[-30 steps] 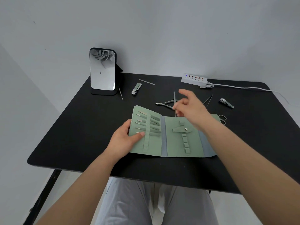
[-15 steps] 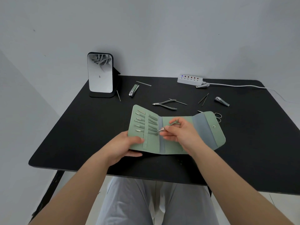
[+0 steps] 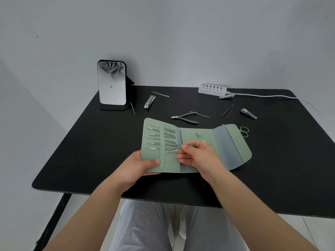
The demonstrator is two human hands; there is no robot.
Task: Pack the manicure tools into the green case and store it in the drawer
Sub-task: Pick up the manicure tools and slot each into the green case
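The green case (image 3: 192,145) lies open on the worktop (image 3: 72,151); the left hand (image 3: 139,165) grips its left edge (thumb on top), the right hand (image 3: 197,156) pinches a slim metal tool (image 3: 173,151) over its middle.

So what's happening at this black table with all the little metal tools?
A person is packing a manicure kit. The left hand holds the open green case by its near left corner, while the right hand pinches a thin metal tool over the case's left panel, where several tools already sit in loops. Cuticle nippers, tweezers, scissors and nail clippers lie loose on the table.
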